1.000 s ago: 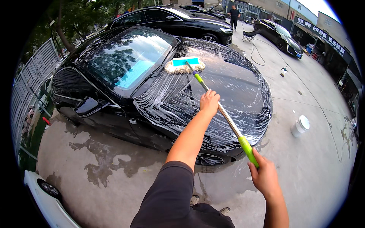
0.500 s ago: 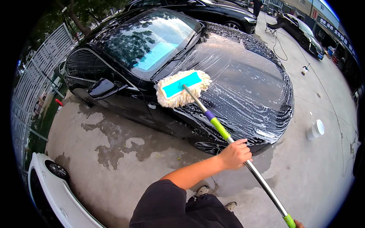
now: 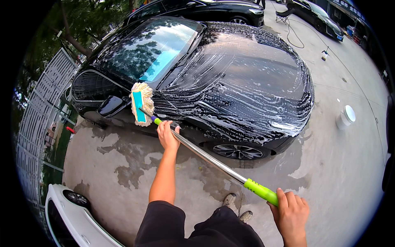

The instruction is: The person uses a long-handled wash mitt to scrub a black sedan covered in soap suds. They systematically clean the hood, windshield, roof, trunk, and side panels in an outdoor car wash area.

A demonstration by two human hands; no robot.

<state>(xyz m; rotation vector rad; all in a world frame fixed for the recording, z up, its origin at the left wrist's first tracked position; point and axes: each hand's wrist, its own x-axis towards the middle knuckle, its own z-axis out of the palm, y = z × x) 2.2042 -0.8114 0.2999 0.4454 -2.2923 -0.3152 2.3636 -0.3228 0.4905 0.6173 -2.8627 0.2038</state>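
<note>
The mop (image 3: pixel 207 155) slants up to the left, its shaggy head (image 3: pixel 139 106) by the black car's (image 3: pixel 263 78) side, just beside the mirror (image 3: pixel 112 106); whether they touch, I cannot tell. The left hand (image 3: pixel 168 135) holds the pole near the head; the right hand (image 3: pixel 292 212) wraps the green handle's end. Suds (image 3: pixel 185 94) streak the hood. A white bucket (image 3: pixel 345 118) stands right of the car.

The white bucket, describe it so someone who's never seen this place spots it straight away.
Start at the foamy black car filling the middle of the view. On the grey concrete to the right of its front end stands the white bucket. Broad and white-topped, it differs from the slimmer, dark-topped spray bottle farther back.
</note>
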